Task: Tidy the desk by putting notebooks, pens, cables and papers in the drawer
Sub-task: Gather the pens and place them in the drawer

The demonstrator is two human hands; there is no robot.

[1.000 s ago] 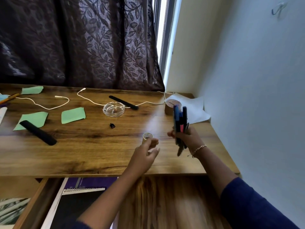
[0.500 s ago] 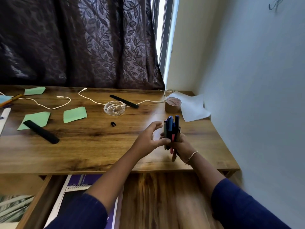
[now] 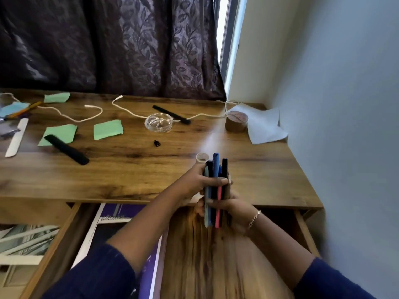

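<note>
At lower left, a purple spiral-bound notebook lies in the open wooden drawer. At centre, the left hand has its grip curled round the middle of an upright bundle of blue, black and pink pens. Just right and lower, the right hand clamps its grip on the bundle's lower part, over the front edge of the wooden table.

Both arms wear dark navy-blue long sleeves. The left sleeve shows faint, fine ribbing in the cloth; the right sleeve looks plain. Each ends partway along the forearm. A thin chain bracelet of small pale metallic links circles the wrist behind the right grip.
</note>
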